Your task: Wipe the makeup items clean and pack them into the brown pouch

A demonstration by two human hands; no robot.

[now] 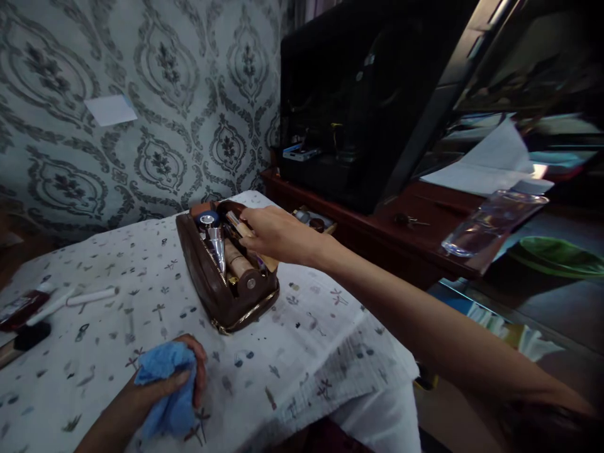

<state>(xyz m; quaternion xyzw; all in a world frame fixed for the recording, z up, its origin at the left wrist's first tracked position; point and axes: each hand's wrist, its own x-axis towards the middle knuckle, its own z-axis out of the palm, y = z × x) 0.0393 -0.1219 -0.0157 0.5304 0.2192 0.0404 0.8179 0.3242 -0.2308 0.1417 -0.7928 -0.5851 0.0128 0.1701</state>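
Observation:
A brown zippered makeup bag (201, 277) lies unzipped on the patterned white cloth (141, 321). Over its far right side is my right hand (278, 233), closed with thumb and fingers around a small beige cosmetic tube (240, 225) with a silvery end. Beside it in the bag are a silver tube (216, 248), a larger beige tube (238, 261) and a round blue-edged item (206, 220); deeper contents are hidden. Nearer the front, my left hand (186, 377) is wrapped around a crumpled blue cloth (165, 371), resting low over the table covering.
Several cosmetics, including a white stick (92, 297) and a dark red item (23, 309), lie at the left. On the right, a reddish wooden cabinet (377, 242) holds a large black television (349, 107), keys (410, 220) and a clear bottle (495, 217). An open drawer (330, 230) sits behind my right wrist.

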